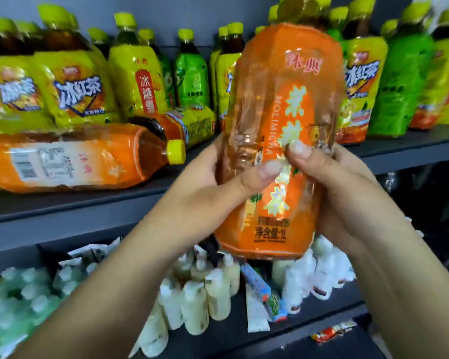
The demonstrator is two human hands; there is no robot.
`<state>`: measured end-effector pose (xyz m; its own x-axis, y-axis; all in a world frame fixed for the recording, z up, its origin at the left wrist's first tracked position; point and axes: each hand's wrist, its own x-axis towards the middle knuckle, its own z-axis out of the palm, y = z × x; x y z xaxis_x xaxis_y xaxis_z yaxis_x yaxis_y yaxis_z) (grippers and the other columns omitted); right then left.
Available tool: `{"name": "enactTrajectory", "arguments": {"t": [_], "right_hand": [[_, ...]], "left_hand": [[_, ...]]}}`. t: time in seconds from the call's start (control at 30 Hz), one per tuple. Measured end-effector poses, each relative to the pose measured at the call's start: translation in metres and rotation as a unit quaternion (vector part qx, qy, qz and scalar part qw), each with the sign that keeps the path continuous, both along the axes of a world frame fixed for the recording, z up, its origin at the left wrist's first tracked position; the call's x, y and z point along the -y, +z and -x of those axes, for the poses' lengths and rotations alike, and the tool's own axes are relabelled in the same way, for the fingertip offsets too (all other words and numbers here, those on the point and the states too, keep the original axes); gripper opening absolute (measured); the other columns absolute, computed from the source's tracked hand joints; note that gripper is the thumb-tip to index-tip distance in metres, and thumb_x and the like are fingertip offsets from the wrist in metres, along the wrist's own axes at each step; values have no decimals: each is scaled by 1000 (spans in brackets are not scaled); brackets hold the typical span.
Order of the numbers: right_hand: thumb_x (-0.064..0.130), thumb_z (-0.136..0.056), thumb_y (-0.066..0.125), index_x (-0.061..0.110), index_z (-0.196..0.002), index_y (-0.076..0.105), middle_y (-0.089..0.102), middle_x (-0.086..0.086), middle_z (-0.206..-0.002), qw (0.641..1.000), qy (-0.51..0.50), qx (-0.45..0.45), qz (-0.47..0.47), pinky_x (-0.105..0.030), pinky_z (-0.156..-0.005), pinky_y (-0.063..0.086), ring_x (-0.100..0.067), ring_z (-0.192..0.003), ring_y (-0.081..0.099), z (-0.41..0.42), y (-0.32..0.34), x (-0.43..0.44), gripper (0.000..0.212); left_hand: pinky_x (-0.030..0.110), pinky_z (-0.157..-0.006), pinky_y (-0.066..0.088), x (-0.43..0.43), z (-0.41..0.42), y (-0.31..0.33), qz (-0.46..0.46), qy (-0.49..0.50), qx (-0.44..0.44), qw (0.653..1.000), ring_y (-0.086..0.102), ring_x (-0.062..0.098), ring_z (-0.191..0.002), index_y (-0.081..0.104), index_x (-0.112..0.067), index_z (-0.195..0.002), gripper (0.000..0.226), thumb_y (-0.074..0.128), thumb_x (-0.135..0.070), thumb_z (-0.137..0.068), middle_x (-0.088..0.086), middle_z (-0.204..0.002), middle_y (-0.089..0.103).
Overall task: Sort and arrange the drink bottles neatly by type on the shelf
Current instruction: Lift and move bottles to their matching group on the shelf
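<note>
We hold orange-label plastic tea bottle (283, 99) upright, cap up, in front of dark grey shelf (62, 203); left grip (218, 182) & right grip (329, 185) both wrap its lower half. A toppled orange bottle (70, 161) lies to the left, nearer left grip.

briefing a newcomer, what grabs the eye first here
A large orange-labelled tea bottle fills the centre, held upright by the left hand and right hand. At left on the shelf, a second orange bottle lies on its side before standing yellow-labelled bottles and green-labelled bottles.
</note>
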<state>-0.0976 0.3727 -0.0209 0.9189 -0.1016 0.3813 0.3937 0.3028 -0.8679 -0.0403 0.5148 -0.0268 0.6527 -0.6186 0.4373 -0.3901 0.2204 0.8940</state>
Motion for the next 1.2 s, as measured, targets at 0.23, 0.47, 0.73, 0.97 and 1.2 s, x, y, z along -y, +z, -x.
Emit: {"name": "enactTrajectory", "arguments": {"t": [0.23, 0.47, 0.73, 0.97, 1.2], "right_hand": [[9, -62, 76, 14, -108, 55, 71, 0, -92, 989, -66, 119, 51, -29, -70, 54, -15, -84, 69, -61, 55, 14, 51], [6, -58, 81, 22, -98, 55, 71, 7, -83, 983, -113, 88, 115, -24, -67, 55, -5, -76, 68, -102, 23, 20, 50], [32, -64, 78, 18, -139, 31, 54, -1, -131, 955, -198, 104, 193, -35, -99, 46, -10, -116, 55, -117, 14, 22, 90], [27, -76, 73, 13, -147, 10, 16, -4, -155, 880, -362, 120, 283, -10, -111, 11, -6, -140, 14, -126, 7, 19, 97], [31, -80, 68, 9, -147, 12, 12, -6, -153, 823, -433, 167, 327, -14, -110, 9, -2, -135, 6, -135, 3, 14, 90]], "left_hand": [[22, -81, 53, 11, -43, 63, 27, 94, 101, 990, 65, 4, -97, 61, -32, -104, 39, 73, -32, -68, -14, -98, 71], [33, -89, 51, 19, -76, 25, 49, 143, 25, 988, 65, 10, -98, 60, -25, -110, 39, 68, -15, -73, -5, -106, 68], [8, -83, 45, 30, -75, 10, 31, 206, 57, 976, 55, -15, -96, 40, -20, -134, 51, 56, -5, -87, -10, -123, 52], [9, -81, 39, -6, -50, 16, -100, 437, 379, 810, 56, 5, -93, 68, -11, -109, 38, 58, -35, -81, 0, -100, 68], [22, -79, 38, -58, -66, 38, -255, 504, 399, 722, 65, 24, -89, 71, -10, -99, 46, 45, -44, -82, 9, -96, 71]]}}
